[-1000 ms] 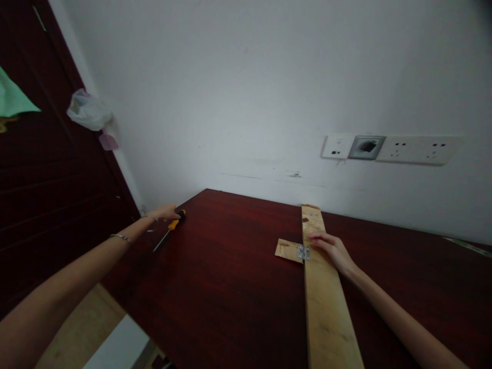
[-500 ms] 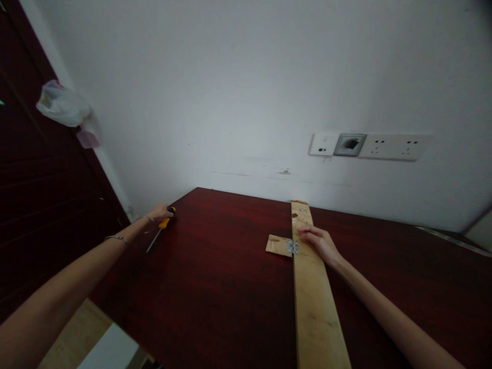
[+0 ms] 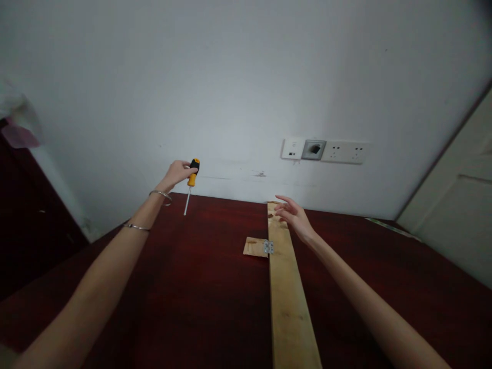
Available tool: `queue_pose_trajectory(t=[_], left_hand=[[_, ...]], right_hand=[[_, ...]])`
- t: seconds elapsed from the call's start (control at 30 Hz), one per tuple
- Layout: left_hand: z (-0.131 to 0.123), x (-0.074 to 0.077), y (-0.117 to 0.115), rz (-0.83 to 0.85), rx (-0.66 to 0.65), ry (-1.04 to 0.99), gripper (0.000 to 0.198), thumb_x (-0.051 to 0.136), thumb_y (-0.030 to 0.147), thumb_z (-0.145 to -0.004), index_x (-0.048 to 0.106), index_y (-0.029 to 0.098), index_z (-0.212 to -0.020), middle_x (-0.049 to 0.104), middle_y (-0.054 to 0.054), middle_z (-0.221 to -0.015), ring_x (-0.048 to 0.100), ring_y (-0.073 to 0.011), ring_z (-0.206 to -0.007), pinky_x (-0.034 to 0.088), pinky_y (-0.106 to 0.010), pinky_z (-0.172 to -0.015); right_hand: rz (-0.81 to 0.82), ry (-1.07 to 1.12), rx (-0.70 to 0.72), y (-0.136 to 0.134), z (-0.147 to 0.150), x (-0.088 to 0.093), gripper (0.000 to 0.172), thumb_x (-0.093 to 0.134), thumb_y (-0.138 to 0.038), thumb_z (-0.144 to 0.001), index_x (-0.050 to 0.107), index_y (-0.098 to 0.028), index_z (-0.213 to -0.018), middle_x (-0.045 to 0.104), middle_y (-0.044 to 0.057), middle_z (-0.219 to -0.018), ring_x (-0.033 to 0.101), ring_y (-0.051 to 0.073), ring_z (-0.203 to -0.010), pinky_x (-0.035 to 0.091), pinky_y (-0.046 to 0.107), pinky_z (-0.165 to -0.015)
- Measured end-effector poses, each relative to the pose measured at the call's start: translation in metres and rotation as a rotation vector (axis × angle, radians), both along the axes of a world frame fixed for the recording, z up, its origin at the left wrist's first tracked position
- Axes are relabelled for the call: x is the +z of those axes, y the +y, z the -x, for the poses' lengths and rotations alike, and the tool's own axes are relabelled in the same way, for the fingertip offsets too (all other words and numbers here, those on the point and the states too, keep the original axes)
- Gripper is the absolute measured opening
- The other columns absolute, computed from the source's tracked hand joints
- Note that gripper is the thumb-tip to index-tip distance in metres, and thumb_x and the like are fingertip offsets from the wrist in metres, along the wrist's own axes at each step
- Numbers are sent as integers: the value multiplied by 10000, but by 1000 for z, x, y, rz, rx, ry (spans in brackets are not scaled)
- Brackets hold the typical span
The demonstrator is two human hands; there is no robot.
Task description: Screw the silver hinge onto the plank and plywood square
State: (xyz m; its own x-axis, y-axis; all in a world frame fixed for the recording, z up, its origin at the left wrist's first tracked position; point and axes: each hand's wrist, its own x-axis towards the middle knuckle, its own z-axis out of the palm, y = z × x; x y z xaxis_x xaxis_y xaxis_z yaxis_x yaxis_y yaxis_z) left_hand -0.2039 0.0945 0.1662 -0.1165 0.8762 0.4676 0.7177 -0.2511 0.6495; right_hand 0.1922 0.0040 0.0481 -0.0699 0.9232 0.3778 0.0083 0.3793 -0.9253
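Note:
My left hand (image 3: 179,173) grips a screwdriver (image 3: 191,179) by its black and yellow handle, the shaft pointing down over the dark red table (image 3: 207,287). Over the far end of a long wooden board (image 3: 289,292), my right hand (image 3: 295,216) hovers with its fingers apart and nothing in them. A metal hinge (image 3: 268,246) joins the board's left edge to a small wooden piece (image 3: 255,246) that lies to the left of it. Two bracelets circle my left forearm.
A white wall (image 3: 215,102) rises behind the table, with a row of sockets (image 3: 325,150) on it. At the far left hangs a pale plastic bag (image 3: 19,115) near a dark door (image 3: 31,220). A flat strip (image 3: 392,228) lies at the table's back right. A light door (image 3: 457,195) stands at right.
My left hand has lifted the screwdriver off the table's left side and brought it right. My right hand has risen from the board, fingers spreading. The view has turned to the right.

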Motion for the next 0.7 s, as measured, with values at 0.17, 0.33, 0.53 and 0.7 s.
queue_pose_trajectory(t=[0.17,0.33,0.53,0.7], left_hand=[[-92,-2,-8,-266,-287,-364,421,716,306,-668,680,50,-1001,683,-107,-839,640,-177,-745,512,-278,-663],[-166,-20,-36,-294,-480,-398,349,754,238,-643,667,89,-946,683,-71,-785,649,-166,-724,529,-290,-692],[-200,-35,-69,-277,-657,-347,321,722,222,-709,637,106,-996,680,-60,-805,654,-152,-720,537,-292,-696],[-203,-35,-83,-269,-729,-326,361,712,202,-723,625,105,-1059,694,-76,-880,657,-159,-778,549,-314,-745]], right_hand=[[-185,-103,43,-6,9,48,576,650,-271,-685,527,-271,-1248,592,9,-910,557,135,-717,506,303,-621],[-313,-192,9,-16,13,68,659,651,-290,-725,428,-303,-1345,567,39,-995,570,156,-747,533,361,-669],[-347,-208,-39,-25,14,71,741,657,-299,-740,337,-324,-1408,538,64,-1076,584,213,-946,550,391,-743],[-405,-308,-46,-31,17,72,729,651,-243,-741,356,-340,-1402,506,68,-1144,550,216,-1019,556,367,-742]])
